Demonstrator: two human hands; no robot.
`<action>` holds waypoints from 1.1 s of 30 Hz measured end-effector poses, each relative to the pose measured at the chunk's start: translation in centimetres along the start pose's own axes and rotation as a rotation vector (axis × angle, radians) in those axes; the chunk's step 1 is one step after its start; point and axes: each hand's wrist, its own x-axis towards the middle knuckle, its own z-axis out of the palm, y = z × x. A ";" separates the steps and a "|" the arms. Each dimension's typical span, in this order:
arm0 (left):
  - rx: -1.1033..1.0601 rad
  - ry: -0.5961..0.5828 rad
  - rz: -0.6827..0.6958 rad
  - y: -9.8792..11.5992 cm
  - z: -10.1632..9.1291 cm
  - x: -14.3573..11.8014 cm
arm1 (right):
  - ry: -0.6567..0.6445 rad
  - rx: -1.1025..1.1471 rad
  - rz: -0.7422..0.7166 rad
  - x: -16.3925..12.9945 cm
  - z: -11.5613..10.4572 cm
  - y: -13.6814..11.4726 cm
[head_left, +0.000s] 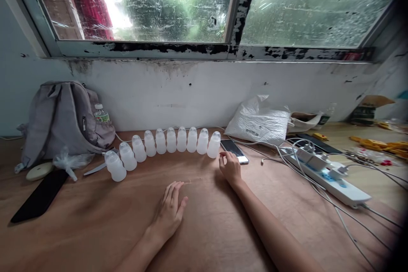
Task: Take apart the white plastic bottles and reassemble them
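Head view: ten bottles (165,146) lined up in an arc on table (95,221), left hand (168,212) flat and empty, right hand (230,168) empty, fingertips at phone (234,151)

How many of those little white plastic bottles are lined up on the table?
10 white bottles, standing in one curved row on the table below the window: from beside the grey backpack to near the phone, by the right hand. None seems hidden.

Translucent white bottles (165,146), grey backpack (63,121), brown table (95,221).
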 end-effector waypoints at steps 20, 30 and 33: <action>0.188 -0.130 0.160 -3.7 -0.4 5.0 | -0.402 0.200 -0.425 -2.8 1.1 -6.6; 0.191 -0.089 0.165 -4.2 -0.2 6.2 | -0.188 0.449 -0.137 -2.1 1.0 -5.5; 0.164 -0.103 0.151 -4.1 -0.5 5.8 | -0.002 0.517 0.177 -1.5 1.8 -4.0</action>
